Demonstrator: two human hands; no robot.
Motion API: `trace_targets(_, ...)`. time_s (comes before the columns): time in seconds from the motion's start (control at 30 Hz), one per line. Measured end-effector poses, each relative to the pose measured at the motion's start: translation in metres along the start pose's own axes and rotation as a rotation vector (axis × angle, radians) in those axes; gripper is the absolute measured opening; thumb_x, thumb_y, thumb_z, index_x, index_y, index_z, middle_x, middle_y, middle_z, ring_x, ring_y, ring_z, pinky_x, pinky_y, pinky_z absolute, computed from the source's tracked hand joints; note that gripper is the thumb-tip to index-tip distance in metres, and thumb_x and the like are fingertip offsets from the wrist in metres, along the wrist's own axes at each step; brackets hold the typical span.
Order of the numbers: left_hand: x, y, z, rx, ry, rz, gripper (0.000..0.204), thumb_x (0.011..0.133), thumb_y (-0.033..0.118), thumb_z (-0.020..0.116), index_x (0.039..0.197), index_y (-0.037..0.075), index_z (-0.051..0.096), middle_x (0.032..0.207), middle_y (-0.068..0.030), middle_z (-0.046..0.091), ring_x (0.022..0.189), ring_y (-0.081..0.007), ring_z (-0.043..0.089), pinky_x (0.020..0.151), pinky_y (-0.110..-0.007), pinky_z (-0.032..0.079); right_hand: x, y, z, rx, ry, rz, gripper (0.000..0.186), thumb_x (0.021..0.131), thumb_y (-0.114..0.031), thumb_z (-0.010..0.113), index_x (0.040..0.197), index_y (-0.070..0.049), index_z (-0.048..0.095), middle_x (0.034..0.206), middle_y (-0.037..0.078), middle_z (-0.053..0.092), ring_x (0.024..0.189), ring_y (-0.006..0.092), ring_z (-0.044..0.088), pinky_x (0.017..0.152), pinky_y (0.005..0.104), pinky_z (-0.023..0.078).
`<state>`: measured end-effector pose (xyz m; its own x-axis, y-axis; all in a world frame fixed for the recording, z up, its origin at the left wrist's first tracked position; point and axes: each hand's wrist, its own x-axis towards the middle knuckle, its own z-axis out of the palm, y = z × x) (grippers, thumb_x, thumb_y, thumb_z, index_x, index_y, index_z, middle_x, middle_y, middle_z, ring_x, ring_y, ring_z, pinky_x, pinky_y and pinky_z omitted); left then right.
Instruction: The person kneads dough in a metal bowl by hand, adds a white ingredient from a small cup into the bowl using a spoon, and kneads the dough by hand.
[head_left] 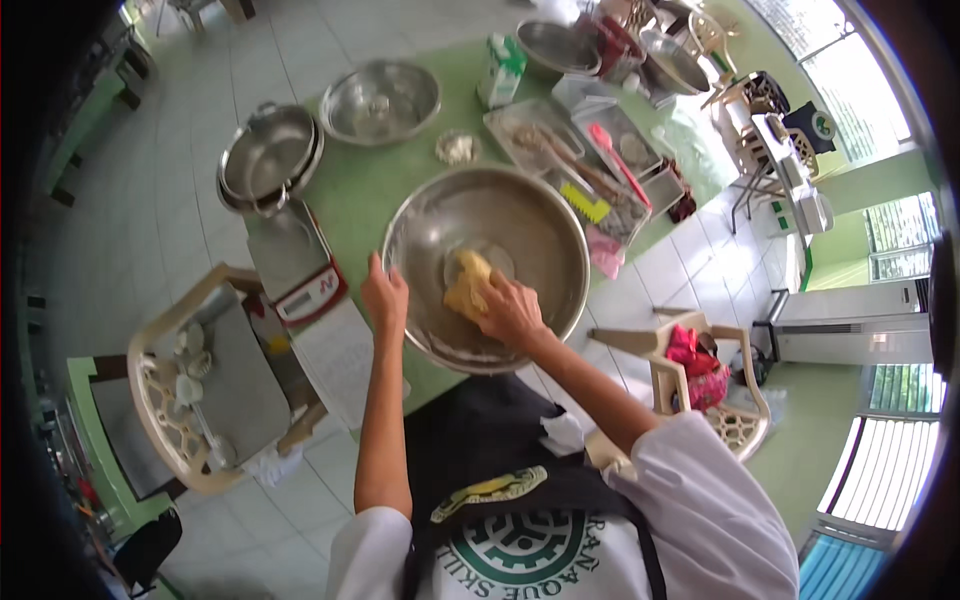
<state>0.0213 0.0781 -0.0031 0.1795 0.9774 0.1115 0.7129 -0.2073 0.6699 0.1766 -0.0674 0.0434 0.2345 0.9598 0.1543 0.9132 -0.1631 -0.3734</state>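
A large steel mixing bowl (540, 230) sits at the front of the green table (360, 190), with a lump of yellow dough (466, 282) inside. My left hand (385, 295) holds the bowl's left rim, fingers bent against it. My right hand (508, 312) is down inside the bowl, its fingers pressed into the dough and partly hidden by it. Just beyond the bowl, a small dish (458, 148) holds something white.
Left are a scale (305, 295), paper (332, 370), nested pans (268, 155) and a chair (215, 380) with utensils; behind, a bowl (380, 95) and carton (500, 70); right, trays (530, 135), red spatula (620, 160), yellow scraper (585, 200) and a chair (740, 420) with bags.
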Motion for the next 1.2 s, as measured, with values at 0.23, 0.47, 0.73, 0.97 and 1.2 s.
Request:
trace_targets(0.23,0.010,0.006,0.002,-0.050,-0.036,-0.012,0.022,0.082,0.007,0.060,0.100,-0.003,0.049,0.072,-0.0262,0.060,0.073,-0.0429,0.060,0.059,-0.047,0.046,0.042,0.028,0.075,0.120,-0.117,-0.107,0.014,0.074,-0.023,0.061,0.064,-0.012,0.061,0.057,0.009,0.058,0.051,0.0295,0.059,0.048,0.0412,0.047)
trace_targets(0.47,0.010,0.019,-0.005,-0.030,-0.211,-0.219,0.030,0.080,0.010,0.061,0.103,-0.006,0.050,0.078,-0.0290,0.059,0.077,-0.0451,0.060,0.061,-0.046,0.046,0.124,0.038,0.114,0.239,-0.079,0.071,0.014,0.076,-0.022,0.059,0.068,-0.011,0.061,0.056,0.011,0.059,0.052,0.0318,0.058,0.049,0.0418,0.046)
trace_targets(0.73,0.010,-0.001,0.000,-0.015,-0.183,-0.178,0.028,0.079,0.014,0.064,0.097,-0.001,0.049,0.077,-0.0271,0.060,0.076,-0.0459,0.059,0.061,-0.048,0.044,0.059,-0.007,0.069,0.052,0.204,0.011,0.020,0.083,-0.012,0.051,0.098,-0.003,0.059,0.081,0.017,0.064,0.065,0.0336,0.061,0.061,0.0432,0.047)
trace_targets(0.97,0.001,0.003,0.003,-0.002,-0.079,-0.057,0.031,0.080,0.011,0.062,0.106,0.000,0.050,0.073,-0.0237,0.062,0.071,-0.0421,0.061,0.060,-0.048,0.046,0.026,0.072,0.018,0.467,-0.292,0.371,0.062,0.071,-0.004,0.060,0.131,-0.004,0.045,0.118,0.025,0.055,0.103,0.0356,0.057,0.084,0.0406,0.048)
trace_targets(1.2,0.002,0.016,0.004,-0.042,-0.048,-0.015,0.035,0.079,0.009,0.062,0.111,0.000,0.050,0.079,-0.0245,0.064,0.077,-0.0417,0.062,0.064,-0.047,0.049,0.018,0.012,0.051,0.983,0.156,1.070,0.037,0.069,-0.015,0.069,0.104,-0.004,0.062,0.097,0.010,0.064,0.086,0.0175,0.060,0.070,0.0307,0.050)
